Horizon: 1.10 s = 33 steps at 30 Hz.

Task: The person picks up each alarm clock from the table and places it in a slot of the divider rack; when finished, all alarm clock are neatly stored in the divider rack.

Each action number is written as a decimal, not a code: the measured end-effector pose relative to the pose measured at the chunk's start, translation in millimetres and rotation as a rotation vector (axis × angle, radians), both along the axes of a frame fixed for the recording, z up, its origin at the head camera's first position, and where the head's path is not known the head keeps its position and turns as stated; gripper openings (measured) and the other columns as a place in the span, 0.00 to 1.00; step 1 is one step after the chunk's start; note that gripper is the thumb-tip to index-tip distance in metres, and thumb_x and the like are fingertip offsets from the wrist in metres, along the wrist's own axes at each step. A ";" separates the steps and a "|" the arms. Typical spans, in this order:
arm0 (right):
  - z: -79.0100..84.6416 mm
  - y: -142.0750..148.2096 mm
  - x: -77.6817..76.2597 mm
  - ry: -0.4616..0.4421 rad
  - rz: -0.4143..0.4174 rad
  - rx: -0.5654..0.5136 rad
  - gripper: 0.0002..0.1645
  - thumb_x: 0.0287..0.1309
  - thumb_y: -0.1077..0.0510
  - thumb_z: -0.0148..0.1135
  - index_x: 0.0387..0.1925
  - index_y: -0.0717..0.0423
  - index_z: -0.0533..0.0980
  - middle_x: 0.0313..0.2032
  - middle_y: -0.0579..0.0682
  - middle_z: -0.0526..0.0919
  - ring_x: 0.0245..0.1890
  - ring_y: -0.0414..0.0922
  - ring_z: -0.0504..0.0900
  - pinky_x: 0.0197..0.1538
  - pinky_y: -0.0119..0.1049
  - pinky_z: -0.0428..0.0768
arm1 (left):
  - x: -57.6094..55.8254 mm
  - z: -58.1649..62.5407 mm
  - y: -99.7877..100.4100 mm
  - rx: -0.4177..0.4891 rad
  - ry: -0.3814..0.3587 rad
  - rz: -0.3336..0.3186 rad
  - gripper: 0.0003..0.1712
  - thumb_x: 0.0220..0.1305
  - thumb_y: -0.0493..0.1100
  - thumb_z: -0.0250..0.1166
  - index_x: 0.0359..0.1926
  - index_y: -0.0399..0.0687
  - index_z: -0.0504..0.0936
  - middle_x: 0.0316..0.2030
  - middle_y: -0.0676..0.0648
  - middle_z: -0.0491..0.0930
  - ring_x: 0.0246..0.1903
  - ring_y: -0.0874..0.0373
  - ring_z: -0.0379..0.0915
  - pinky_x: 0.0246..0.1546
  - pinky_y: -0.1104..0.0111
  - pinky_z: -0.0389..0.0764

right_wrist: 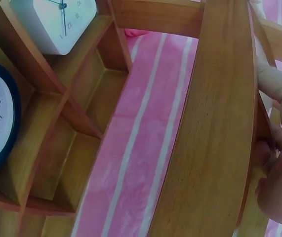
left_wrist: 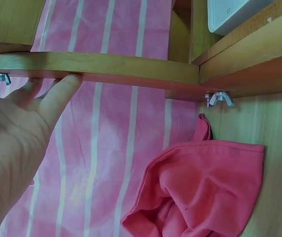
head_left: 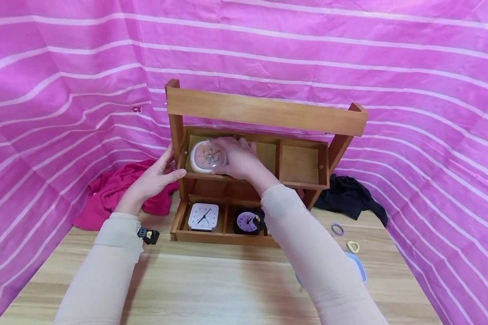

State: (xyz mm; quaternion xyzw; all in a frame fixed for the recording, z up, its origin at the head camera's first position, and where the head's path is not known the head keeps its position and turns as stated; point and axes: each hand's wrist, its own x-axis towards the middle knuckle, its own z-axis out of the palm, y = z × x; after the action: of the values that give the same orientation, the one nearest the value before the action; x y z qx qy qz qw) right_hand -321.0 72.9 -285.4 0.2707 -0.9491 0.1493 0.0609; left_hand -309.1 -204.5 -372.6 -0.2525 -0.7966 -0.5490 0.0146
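Note:
A wooden two-tier shelf [head_left: 264, 108] stands on the table. In its upper left compartment is a white-rimmed alarm clock [head_left: 209, 156] with a pinkish face, and my right hand [head_left: 240, 158] holds it by its right side. The right wrist view shows that hand [right_wrist: 281, 143] partly behind a shelf board, which hides the clock. My left hand [head_left: 156, 180] grips the shelf's left side, thumb at the front of the upper tier. Its fingers [left_wrist: 59, 98] lie against the upright in the left wrist view. A white square clock [head_left: 203, 216] sits in the lower left compartment.
Beside it in the lower tier is a dark round clock [head_left: 247, 222]. Red cloth [head_left: 122, 189] lies left of the shelf, black cloth [head_left: 349, 196] right. A purple ring [head_left: 337, 229], a cream ring-shaped piece [head_left: 353, 246] and a blue-rimmed tray [head_left: 361, 266] lie at right.

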 end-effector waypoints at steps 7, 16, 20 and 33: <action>-0.6 5.2 3.2 0.015 0.012 -0.008 0.46 0.61 0.33 0.72 0.77 0.36 0.67 0.75 0.43 0.69 0.74 0.58 0.64 0.70 0.61 0.58 | 1.1 2.5 1.5 0.001 -0.001 0.003 0.54 0.76 0.42 0.63 0.83 0.80 0.35 0.83 0.44 0.43 0.78 0.34 0.47 0.76 0.40 0.53; -10.8 4.3 5.9 0.081 0.008 0.019 0.49 0.63 0.32 0.69 0.80 0.35 0.62 0.78 0.46 0.64 0.75 0.59 0.63 0.68 0.63 0.60 | 3.7 4.1 -0.2 -0.004 -0.018 0.021 0.55 0.76 0.41 0.63 0.83 0.77 0.34 0.83 0.42 0.44 0.79 0.35 0.47 0.76 0.40 0.53; -18.7 9.4 9.2 0.103 0.012 -0.033 0.54 0.62 0.28 0.67 0.83 0.30 0.54 0.81 0.45 0.56 0.76 0.58 0.59 0.68 0.69 0.58 | 3.0 2.5 -1.2 0.009 -0.020 0.011 0.55 0.76 0.40 0.62 0.83 0.78 0.35 0.83 0.42 0.44 0.79 0.36 0.48 0.76 0.41 0.54; -46.6 87.6 77.3 0.336 0.070 -0.232 0.69 0.44 0.31 0.82 0.83 0.35 0.55 0.79 0.52 0.58 0.62 0.61 0.65 0.53 0.63 0.59 | 1.6 5.0 0.5 -0.001 -0.006 0.010 0.55 0.76 0.40 0.63 0.83 0.76 0.35 0.84 0.44 0.42 0.79 0.34 0.46 0.78 0.41 0.50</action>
State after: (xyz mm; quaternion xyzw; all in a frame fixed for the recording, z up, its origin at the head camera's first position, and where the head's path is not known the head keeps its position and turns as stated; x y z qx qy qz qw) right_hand -243.7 160.5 -332.1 0.3159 -0.8920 0.2125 0.2438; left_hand -307.5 -204.0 -367.6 -0.2468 -0.7983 -0.5492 0.0146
